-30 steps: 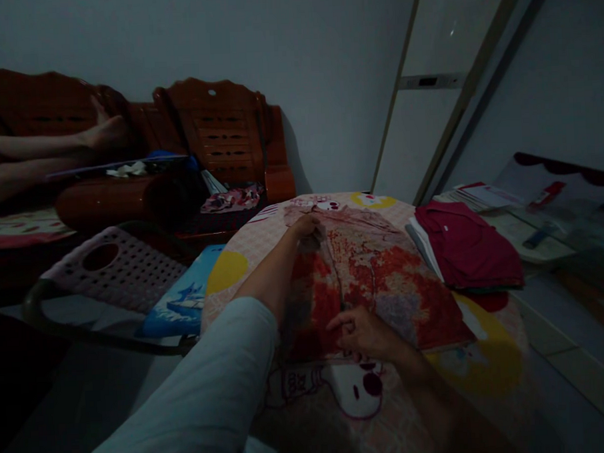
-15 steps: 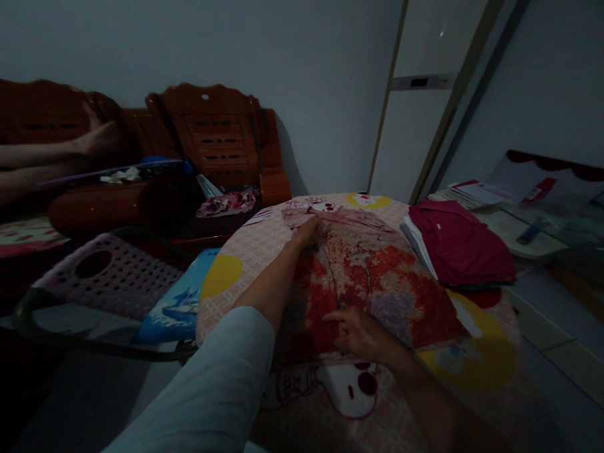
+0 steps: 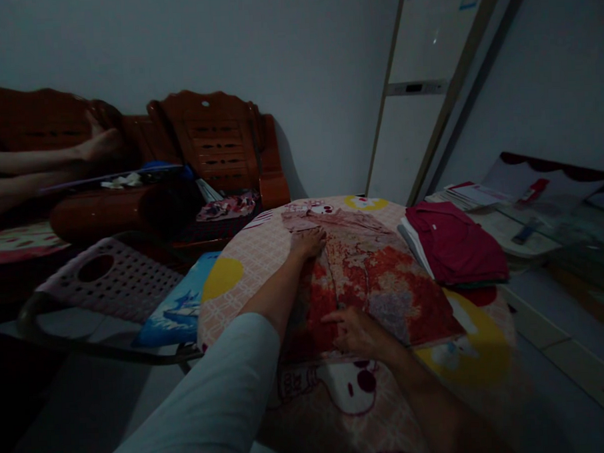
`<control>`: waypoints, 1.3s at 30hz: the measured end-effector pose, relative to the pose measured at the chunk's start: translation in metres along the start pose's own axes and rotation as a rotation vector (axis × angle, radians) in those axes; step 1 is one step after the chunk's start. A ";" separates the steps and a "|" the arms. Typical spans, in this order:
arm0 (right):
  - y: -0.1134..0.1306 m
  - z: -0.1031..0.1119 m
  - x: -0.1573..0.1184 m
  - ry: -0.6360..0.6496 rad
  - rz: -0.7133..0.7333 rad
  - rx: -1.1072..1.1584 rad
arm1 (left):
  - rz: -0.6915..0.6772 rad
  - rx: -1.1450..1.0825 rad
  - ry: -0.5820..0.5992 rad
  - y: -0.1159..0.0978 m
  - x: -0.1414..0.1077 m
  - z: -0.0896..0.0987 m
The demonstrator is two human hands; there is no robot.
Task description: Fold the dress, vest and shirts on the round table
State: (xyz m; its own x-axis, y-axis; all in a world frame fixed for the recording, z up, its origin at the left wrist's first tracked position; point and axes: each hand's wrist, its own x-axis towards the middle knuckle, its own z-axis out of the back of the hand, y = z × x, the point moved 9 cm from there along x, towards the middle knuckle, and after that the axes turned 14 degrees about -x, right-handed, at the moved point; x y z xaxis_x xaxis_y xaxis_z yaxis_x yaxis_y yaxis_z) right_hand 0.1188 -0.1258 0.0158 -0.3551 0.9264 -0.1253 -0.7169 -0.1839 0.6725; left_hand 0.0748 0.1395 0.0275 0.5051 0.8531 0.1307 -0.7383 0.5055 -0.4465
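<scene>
Two hands down on one patterned garment!

Head view: here's one red, pink and grey patterned cloth garment [image 3: 398, 269], laid out on one round tabletop [image 3: 253, 255] under a pink cloth with yellow patches. Two bare hands are on it! The left hand [image 3: 310, 243] is up at the far part, palm down, its fingers laid out close together on the fabric. The right hand [image 3: 357, 332] is at the near part, index finger poking out, the others curled down; whether they pinch any cloth, I can't tell. The garment lies beneath both sets of fingers, and most of what shows spreads to their right.

Just beside it on the right sits one stack of folded clothes [image 3: 455, 243], magenta on top, white and grey edges peeking out. And look left: one pink woven chair [image 3: 128, 274] with one blue printed cushion [image 3: 178, 312]. Beyond, one carved brown wooden armchair [image 3: 218, 143], and one person's two bare legs [image 3: 39, 161]. In the way: the left forearm in its pale blue sleeve [image 3: 214, 390], crossing the tabletop and hiding some of the garment's left side.
</scene>
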 end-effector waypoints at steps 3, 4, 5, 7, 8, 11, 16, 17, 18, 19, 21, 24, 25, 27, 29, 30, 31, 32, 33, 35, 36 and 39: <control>-0.001 -0.001 -0.001 0.000 0.001 0.003 | -0.027 -0.008 0.018 -0.018 0.002 0.001; -0.002 -0.001 -0.001 -0.008 0.004 0.010 | -0.048 -0.013 0.024 -0.027 0.002 -0.001; -0.001 -0.001 0.000 -0.017 0.008 0.014 | -0.070 -0.019 0.035 -0.038 0.000 -0.006; 0.000 0.001 0.001 -0.037 0.029 0.027 | -0.127 -0.032 0.065 -0.061 -0.010 -0.020; -0.001 0.004 0.002 -0.056 0.036 0.039 | -0.157 -0.037 0.079 -0.071 -0.018 -0.028; -0.013 0.030 0.000 -0.173 0.002 0.072 | -0.214 -0.019 0.072 -0.091 -0.043 -0.049; -0.063 0.122 -0.054 -0.640 -0.275 -0.243 | -0.242 0.030 0.067 -0.094 -0.063 -0.057; -0.075 0.137 -0.072 -0.706 -0.373 -0.351 | -0.255 0.031 0.062 -0.095 -0.064 -0.056; -0.089 0.148 -0.091 -0.748 -0.504 -0.450 | -0.265 0.034 0.057 -0.096 -0.063 -0.054; -0.102 0.156 -0.108 -0.753 -0.626 -0.545 | -0.268 0.038 0.054 -0.097 -0.063 -0.053; -0.123 0.160 -0.132 -0.691 -0.786 -0.691 | -0.262 0.044 0.048 -0.098 -0.062 -0.051; -0.145 0.150 -0.147 -0.569 -0.872 -0.809 | -0.254 0.041 0.042 -0.099 -0.063 -0.050; -0.148 0.147 -0.147 -0.553 -0.871 -0.839 | -0.256 0.039 0.040 -0.100 -0.064 -0.050; -0.150 0.143 -0.146 -0.561 -0.853 -0.880 | -0.262 0.029 0.041 -0.100 -0.065 -0.050; -0.151 0.141 -0.146 -0.598 -0.850 -0.868 | -0.266 0.002 0.037 -0.100 -0.066 -0.048; -0.152 0.142 -0.147 -0.626 -0.858 -0.839 | -0.268 -0.026 0.033 -0.101 -0.066 -0.046; -0.153 0.142 -0.149 -0.663 -0.867 -0.806 | -0.275 -0.065 0.031 -0.101 -0.066 -0.044; -0.154 0.144 -0.152 -0.712 -0.873 -0.773 | -0.289 -0.112 0.031 -0.103 -0.067 -0.041; -0.153 0.145 -0.154 -0.768 -0.871 -0.745 | -0.307 -0.165 0.035 -0.105 -0.067 -0.039; -0.148 0.147 -0.154 -0.866 -0.803 -0.706 | -0.340 -0.269 0.047 -0.110 -0.068 -0.036; -0.142 0.147 -0.150 -0.898 -0.731 -0.694 | -0.350 -0.317 0.050 -0.112 -0.068 -0.034; -0.109 0.144 -0.123 -0.916 -0.442 -0.663 | -0.376 -0.464 0.060 -0.119 -0.068 -0.032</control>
State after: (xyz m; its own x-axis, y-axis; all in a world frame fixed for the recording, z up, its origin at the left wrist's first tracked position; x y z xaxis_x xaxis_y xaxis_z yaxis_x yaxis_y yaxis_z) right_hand 0.3273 -0.1724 0.0625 0.3616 0.7913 0.4930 -0.9319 0.3229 0.1651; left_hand 0.1423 0.0174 0.0433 0.7283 0.6108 0.3108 -0.2385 0.6510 -0.7206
